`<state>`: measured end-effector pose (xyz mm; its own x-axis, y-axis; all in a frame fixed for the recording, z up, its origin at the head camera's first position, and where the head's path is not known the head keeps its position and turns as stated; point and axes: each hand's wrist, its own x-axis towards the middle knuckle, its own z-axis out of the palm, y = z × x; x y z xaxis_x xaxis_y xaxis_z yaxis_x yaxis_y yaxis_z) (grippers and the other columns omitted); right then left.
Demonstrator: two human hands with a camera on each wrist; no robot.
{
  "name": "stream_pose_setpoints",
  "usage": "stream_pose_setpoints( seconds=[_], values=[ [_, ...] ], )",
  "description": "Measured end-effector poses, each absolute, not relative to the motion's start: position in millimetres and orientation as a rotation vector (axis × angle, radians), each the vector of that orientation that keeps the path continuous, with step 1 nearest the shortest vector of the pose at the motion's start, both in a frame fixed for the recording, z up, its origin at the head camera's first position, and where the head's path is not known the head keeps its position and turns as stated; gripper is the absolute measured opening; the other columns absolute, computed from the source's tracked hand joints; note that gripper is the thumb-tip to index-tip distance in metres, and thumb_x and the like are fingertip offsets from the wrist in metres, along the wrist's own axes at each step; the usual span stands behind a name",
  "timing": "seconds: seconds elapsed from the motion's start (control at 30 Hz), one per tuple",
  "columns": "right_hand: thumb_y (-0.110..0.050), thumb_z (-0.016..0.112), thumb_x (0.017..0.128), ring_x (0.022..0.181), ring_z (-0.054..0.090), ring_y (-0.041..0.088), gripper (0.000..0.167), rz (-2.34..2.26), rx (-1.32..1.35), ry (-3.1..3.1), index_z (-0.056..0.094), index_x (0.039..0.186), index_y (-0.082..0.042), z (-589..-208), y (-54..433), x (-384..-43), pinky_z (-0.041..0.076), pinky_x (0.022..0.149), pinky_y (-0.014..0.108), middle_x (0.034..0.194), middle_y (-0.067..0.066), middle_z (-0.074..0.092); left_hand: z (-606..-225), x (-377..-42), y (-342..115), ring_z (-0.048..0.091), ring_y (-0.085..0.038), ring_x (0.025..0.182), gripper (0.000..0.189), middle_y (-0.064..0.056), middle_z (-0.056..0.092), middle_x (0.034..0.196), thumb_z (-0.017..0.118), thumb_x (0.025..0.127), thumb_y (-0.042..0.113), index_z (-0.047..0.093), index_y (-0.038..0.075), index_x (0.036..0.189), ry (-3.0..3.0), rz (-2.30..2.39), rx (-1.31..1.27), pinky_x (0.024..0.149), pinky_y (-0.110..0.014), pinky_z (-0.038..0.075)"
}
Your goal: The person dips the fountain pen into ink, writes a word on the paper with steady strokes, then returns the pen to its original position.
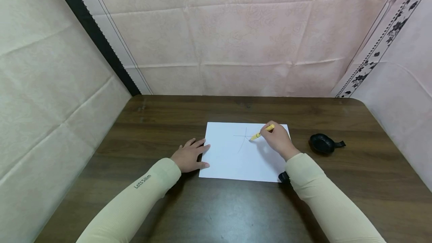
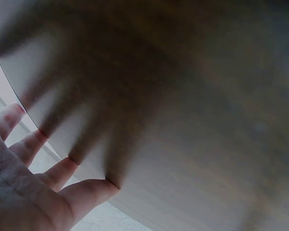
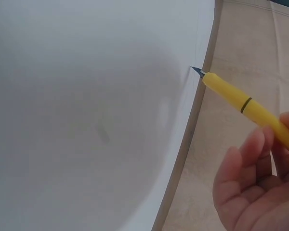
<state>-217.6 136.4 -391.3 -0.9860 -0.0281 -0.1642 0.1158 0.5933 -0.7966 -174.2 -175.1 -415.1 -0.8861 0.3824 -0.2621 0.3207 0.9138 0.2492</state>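
A sheet of white paper (image 1: 222, 164) lies on the brown table, with several thin crossing lines drawn in its upper middle. My right hand (image 1: 277, 140) pinches a yellow fountain pen (image 1: 267, 129) over the right part of the sheet. In the right wrist view the pen's dark nib (image 3: 197, 71) meets the paper at the end of a faint line. My left hand (image 1: 190, 156) lies spread at the sheet's left edge, its fingertips on or beside the paper. The left wrist view shows those fingers (image 2: 91, 192) apart and fairly straight, touching the surface.
A small black pan-shaped dish (image 1: 322, 143) with a short handle stands on the table (image 1: 162, 123) to the right of the paper. Beneath the right wrist a black object (image 1: 284, 177) shows. Pale cloths (image 1: 236, 36) hang behind and at both sides.
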Motion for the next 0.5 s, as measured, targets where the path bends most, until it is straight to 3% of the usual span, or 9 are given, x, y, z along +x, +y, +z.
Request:
stream_pose_setpoints(
  seconds=[0.5],
  values=[
    [-0.018, 0.051, 0.094, 0.092, 0.050, 0.026, 0.023, -1.339, 0.046, 2.674, 0.059, 0.106, -0.001, -391.5, 141.0, -211.8, 0.042, 0.074, 0.032, 0.112, 0.018, 0.059, -413.7, -173.4, -174.1, 0.017, -0.038, 0.145, 0.070, -0.004, 0.025, 0.159, 0.062, 0.091, 0.049, 0.037, 0.022, 0.151, 2.765, 0.276, 0.517, 0.105, -0.068, 0.025]
  ],
)
